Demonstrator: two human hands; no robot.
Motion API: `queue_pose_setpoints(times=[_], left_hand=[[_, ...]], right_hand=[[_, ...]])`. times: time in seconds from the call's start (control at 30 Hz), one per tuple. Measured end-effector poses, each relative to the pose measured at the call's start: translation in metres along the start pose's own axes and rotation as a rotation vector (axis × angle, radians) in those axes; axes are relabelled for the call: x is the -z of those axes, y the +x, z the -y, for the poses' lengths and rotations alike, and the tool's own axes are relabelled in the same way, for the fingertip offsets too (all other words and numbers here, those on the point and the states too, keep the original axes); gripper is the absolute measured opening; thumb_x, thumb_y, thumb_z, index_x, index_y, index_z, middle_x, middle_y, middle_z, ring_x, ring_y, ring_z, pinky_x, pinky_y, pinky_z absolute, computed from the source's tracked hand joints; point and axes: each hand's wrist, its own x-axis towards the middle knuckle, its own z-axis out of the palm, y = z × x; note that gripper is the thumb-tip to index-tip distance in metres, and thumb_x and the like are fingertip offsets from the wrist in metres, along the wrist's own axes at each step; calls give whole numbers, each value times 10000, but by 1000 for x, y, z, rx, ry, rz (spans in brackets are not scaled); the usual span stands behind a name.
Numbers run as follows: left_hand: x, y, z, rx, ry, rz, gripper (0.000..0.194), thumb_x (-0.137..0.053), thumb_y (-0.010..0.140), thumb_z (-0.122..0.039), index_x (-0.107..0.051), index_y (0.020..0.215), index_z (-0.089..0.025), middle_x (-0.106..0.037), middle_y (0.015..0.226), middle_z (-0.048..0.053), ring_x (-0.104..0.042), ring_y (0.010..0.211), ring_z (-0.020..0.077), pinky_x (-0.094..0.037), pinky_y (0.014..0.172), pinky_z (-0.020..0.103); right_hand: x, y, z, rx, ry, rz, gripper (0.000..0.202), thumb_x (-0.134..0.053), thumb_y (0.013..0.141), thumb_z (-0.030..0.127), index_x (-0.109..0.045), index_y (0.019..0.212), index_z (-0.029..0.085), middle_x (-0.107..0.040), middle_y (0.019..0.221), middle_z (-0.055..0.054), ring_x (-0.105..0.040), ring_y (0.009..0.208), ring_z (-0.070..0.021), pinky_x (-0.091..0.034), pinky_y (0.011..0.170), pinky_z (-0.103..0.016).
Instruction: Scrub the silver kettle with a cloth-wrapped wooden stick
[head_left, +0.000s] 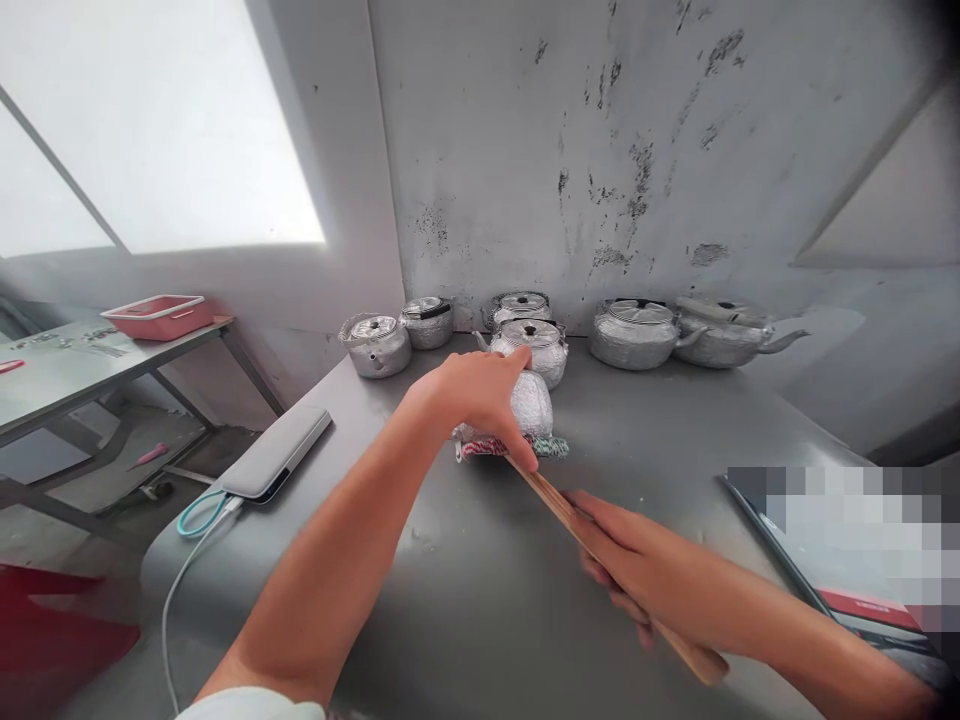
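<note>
Left fingers (501, 400) curled over kettle (534, 405), right fingers (600, 545) gripping wooden stick (547, 497)

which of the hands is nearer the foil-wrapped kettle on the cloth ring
Left. The left hand rests on the foil-wrapped kettle; the right hand is back toward the person, gripping the wooden stick.

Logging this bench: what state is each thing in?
Left hand: pressed on the small kettle.
Small kettle: on a woven ring.
Right hand: grip closed on the wooden stick.
Back kettles: upright, lids on.
Power bank: flat, cable plugged in.
</note>
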Motion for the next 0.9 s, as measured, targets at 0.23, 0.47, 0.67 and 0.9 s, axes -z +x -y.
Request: queue_pose_setpoints(times=[0.23, 0.47, 0.67, 0.9], left_hand=[[-2, 4, 7, -38, -47, 17, 1199, -781, 403, -762, -347, 1409, -275, -579, 1348, 105, -572, 1175, 375, -496, 838, 367], [1, 3, 7, -39, -76, 44, 1176, -790, 414, -734, -345, 1408, -288, -563, 1360, 92, -578, 1171, 347, -504, 782, 330], [1, 4, 5, -29, -61, 45, 1179, -777, 407, -758, -338, 1399, -298, -585, 1305, 84, -598, 1120, 320, -493, 752, 309], [2, 4, 5, -29, -55, 47, 1197, -769, 386, -779, -333, 1391, -296, -578, 1321, 88, -607, 1097, 316, -476, 697, 286]], right_hand=[[-10, 26, 13, -511, 762, 524, 269, -339, 997, 444, -461, 925, 215, -579, 594, 56, -558, 335, -100, -414, 400, -209], [-22, 30, 18, -474, 780, 415, 112, -382, 981, 292, -451, 1032, 220, -524, 702, 67, -460, 378, -56, -438, 392, -191], [-34, 18, 24, -465, 799, 291, 310, -337, 1010, 478, -454, 862, 232, -357, 650, 85, -341, 411, -52, -382, 322, -149], [-38, 14, 27, -481, 782, 254, 353, -293, 1002, 538, -454, 885, 246, -362, 667, 71, -334, 458, -80, -399, 306, -157]])
